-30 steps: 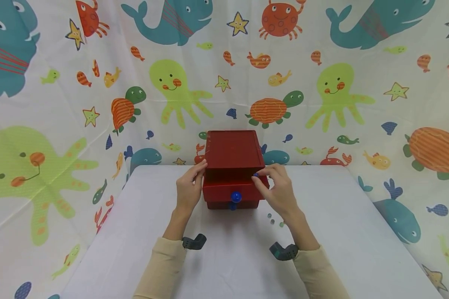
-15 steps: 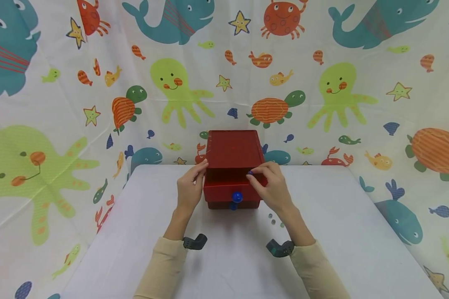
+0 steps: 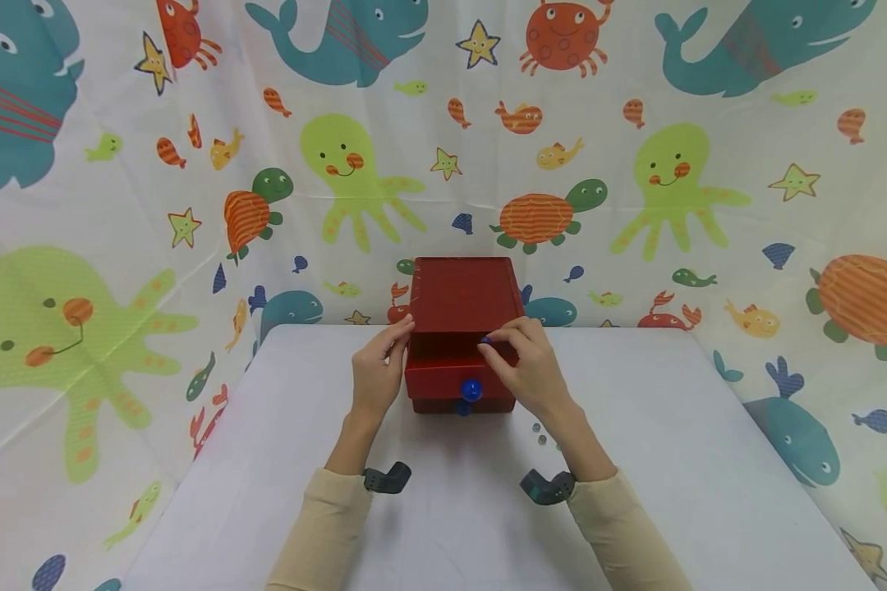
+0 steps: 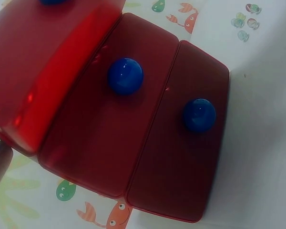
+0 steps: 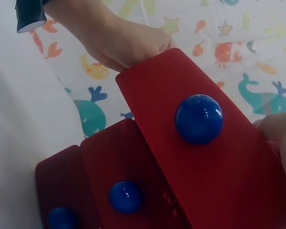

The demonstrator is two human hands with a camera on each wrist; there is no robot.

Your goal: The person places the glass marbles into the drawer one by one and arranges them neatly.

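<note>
A small red chest of drawers with blue knobs stands at the far side of the white table, its top drawer pulled out. My left hand touches the chest's left side, its fingers reaching along it; the fingertips are partly hidden. Over the open drawer, my right hand pinches a small dark-blue marble between thumb and index finger. In the right wrist view only part of this hand shows, behind the top drawer's front; the marble is hidden there.
Several small clear and greenish glass pieces lie on the table to the chest's right, near my right wrist. Two lower drawers are shut. A curtain printed with sea animals hangs behind and at both sides.
My right hand has moved left with the blue marble, from the drawer's right edge to over its opening. My left hand has stayed at the chest's side.
</note>
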